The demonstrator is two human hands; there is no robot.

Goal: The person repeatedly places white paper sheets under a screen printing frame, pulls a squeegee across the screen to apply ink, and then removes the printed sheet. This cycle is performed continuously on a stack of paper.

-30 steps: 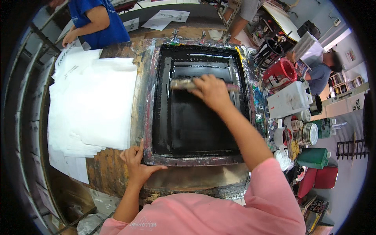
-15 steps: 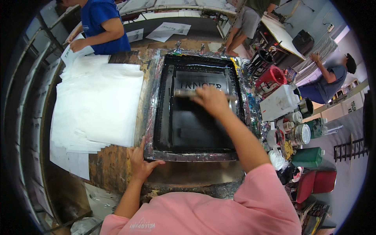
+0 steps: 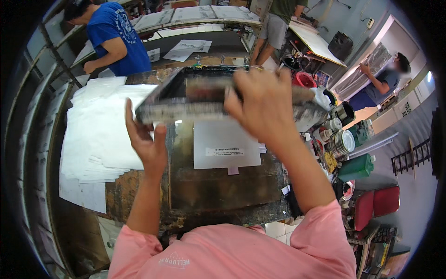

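Table: the stained, ink-marked table [image 3: 223, 195] filled the centre and lower middle of the frame, dark and worn.
Paper stack: a broad pile of white sheets [image 3: 100, 135] lay on the table's left part, at the left of the frame, fanned at its edges.
Screen frame: the printing screen frame [image 3: 186, 100] was tilted up off the table across the upper centre, its near edge raised and blurred.
Printed sheet: a white sheet [image 3: 225, 142] with a small dark printed strip lay flat on the table at the centre, under the raised frame.
Right hand: the right hand [image 3: 262, 107] sat at the upper centre right, fingers curled over the frame's near edge and over a long flat blade held against it; how tightly, I cannot tell.
Left hand: the left hand [image 3: 146, 142] was at centre left, fingers pressed together, gripping the frame's lower left edge from beneath.
Tins and pots: ink tins [image 3: 341, 142] and a green container [image 3: 355, 167] stood at the right.
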